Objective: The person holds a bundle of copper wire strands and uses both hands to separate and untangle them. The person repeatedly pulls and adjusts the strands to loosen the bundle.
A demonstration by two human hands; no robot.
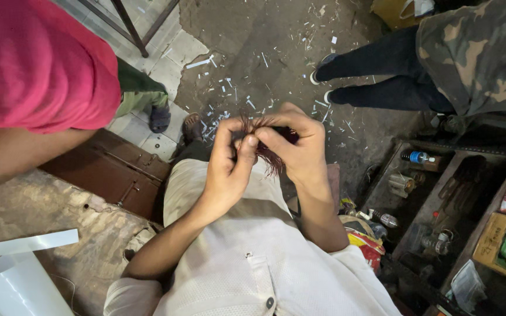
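I hold a small tangled bundle of thin reddish-brown copper wire (pixel 272 159) in front of my chest, over my white shirt. My left hand (pixel 229 164) pinches strands at the bundle's left side between thumb and fingertips. My right hand (pixel 297 146) closes around the bundle from the right, and loose wire ends fan out above and below the fingers. Most of the bundle is hidden inside my right hand.
A person in a pink shirt (pixel 30 64) leans in at the left; another in a camouflage jacket (pixel 481 52) stands at the upper right. A dark wooden tray of tools and bottles (pixel 428 193) sits at the right. White sheets (pixel 19 269) lie at the lower left. Small white scraps (pixel 235 88) litter the floor.
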